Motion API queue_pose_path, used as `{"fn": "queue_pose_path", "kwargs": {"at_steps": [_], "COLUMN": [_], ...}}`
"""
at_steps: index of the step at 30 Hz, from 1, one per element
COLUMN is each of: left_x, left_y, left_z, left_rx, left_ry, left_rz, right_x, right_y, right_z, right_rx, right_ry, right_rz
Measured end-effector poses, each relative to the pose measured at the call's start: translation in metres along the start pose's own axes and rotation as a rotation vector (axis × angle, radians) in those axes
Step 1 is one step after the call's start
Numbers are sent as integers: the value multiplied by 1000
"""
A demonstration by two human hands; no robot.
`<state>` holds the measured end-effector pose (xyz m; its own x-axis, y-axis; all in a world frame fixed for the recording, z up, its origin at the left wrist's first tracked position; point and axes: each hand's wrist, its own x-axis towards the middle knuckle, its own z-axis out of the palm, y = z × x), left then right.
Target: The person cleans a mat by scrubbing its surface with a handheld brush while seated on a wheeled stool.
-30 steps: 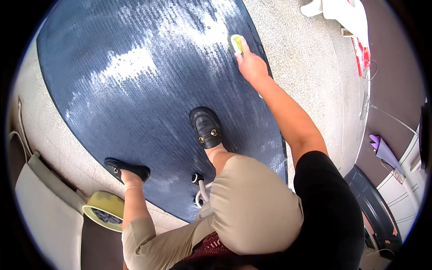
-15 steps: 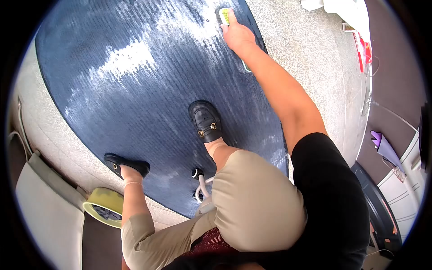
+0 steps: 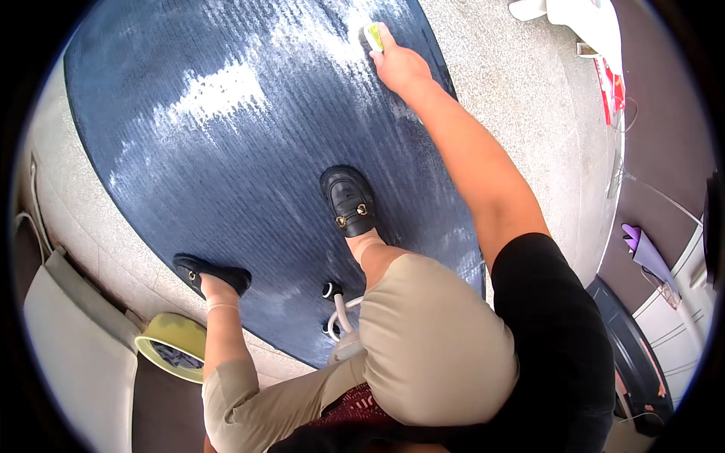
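My right hand point(image 3: 402, 68) is stretched far forward and closed around a scrubbing brush point(image 3: 374, 36) with a white and yellow-green top. The brush's dark underside rests on a blue ribbed mat point(image 3: 249, 181), near its right edge. White foam point(image 3: 223, 94) lies in streaks over the upper part of the mat, also around the brush. The rest of the brush's handle is hidden under my hand and forearm. My left hand is out of view.
My black shoes point(image 3: 349, 200) stand on the mat. A stool's caster point(image 3: 331, 290) rests between my legs. At the lower left are a yellow-green basin point(image 3: 162, 332) holding dark cloth and a grey-white panel point(image 3: 79, 347). Speckled floor point(image 3: 521, 90) borders the mat.
My right hand has drawn the brush slightly downward and to the left over the mat. The green-white part seen beside my forearm is now hidden. The view has shifted a little.
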<state>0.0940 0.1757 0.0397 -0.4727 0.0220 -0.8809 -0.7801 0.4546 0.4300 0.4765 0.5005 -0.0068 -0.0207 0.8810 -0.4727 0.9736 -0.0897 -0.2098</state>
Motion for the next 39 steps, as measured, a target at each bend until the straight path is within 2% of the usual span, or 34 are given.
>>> {"fn": "queue_pose_path", "kwargs": {"at_steps": [4, 10, 13, 16, 18, 21, 28, 30, 33, 35, 36, 39], "left_x": [21, 4, -1, -11, -3, 25, 7, 22, 3, 14, 21, 14], "left_y": [2, 4, 6, 9, 12, -2, 7, 3, 9, 2, 2, 11], "left_z": [-19, 0, 5, 14, 5, -22, -1, -15, -1, -17, -22, -6], "left_rx": [-62, -34, -39, -17, -53, -21, -41, -6, -49, -47, -43, -55], "left_ry": [-14, -6, 26, 93, 90, -22, 86, -50, 67, 61, 40, 32], "left_rz": [-18, 53, -19, 26, -54, 54, 37, 68, -31, -34, -35, -9], "right_x": [-6, -132, -116, -39, 6, -1, -127, -102, -19, 17, 21, -26], "right_y": [-16, 39, 35, 5, -18, -32, 0, -1, -40, -59, -67, -56], "right_z": [0, 26, 24, 13, 4, 10, 26, 32, 10, 10, 10, 17], "right_rx": [46, -132, -143, -91, -10, 55, -108, -97, -59, 13, 51, 58], "right_ry": [-34, -242, -211, -112, -24, 33, -286, -195, -78, -11, 27, -75], "right_rz": [83, 15, -51, -75, -69, -8, 10, -47, -111, -77, -42, -40]}}
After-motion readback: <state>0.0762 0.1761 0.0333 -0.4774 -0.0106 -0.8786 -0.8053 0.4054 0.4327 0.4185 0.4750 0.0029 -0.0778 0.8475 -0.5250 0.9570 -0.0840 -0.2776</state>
